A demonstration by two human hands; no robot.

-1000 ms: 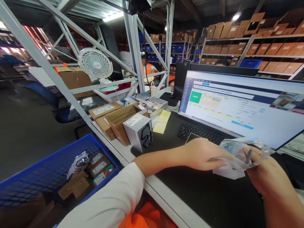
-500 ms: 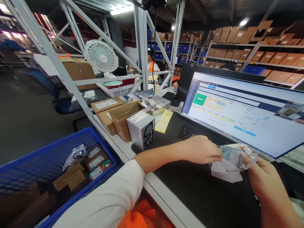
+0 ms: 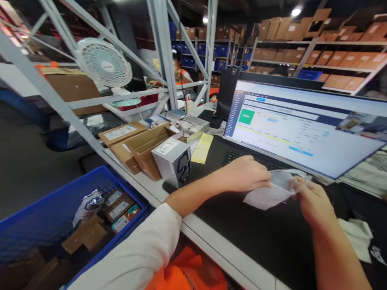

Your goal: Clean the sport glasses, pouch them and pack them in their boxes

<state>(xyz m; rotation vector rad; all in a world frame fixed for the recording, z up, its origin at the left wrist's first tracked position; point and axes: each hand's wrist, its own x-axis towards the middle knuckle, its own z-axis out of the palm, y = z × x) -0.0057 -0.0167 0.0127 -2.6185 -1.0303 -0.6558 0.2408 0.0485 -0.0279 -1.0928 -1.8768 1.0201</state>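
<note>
Both hands grip a translucent plastic bag (image 3: 266,196) above the black desk mat, in front of the monitor. My left hand (image 3: 249,175) pinches the bag's left edge. At its right edge the fingers of my right hand (image 3: 313,197) are closed on the plastic. The bag's mouth looks spread between the hands, and what it contains, if anything, I cannot make out. Behind the left hand lies a black keyboard (image 3: 234,157), partly covered. A silver-grey box (image 3: 173,163) with black lettering stands left of my left forearm.
Brown cardboard boxes (image 3: 133,147) line the desk's left side near a yellow paper (image 3: 202,148). A blue crate (image 3: 105,177) of packages stands below left. The monitor (image 3: 278,121) fills the back right. A fan (image 3: 104,64) hangs on the metal frame, and a co-worker (image 3: 181,72) sits beyond.
Both hands and the bag have shifted left in view, and the bag's white side now faces me more. The camera view has turned slightly to the right.
</note>
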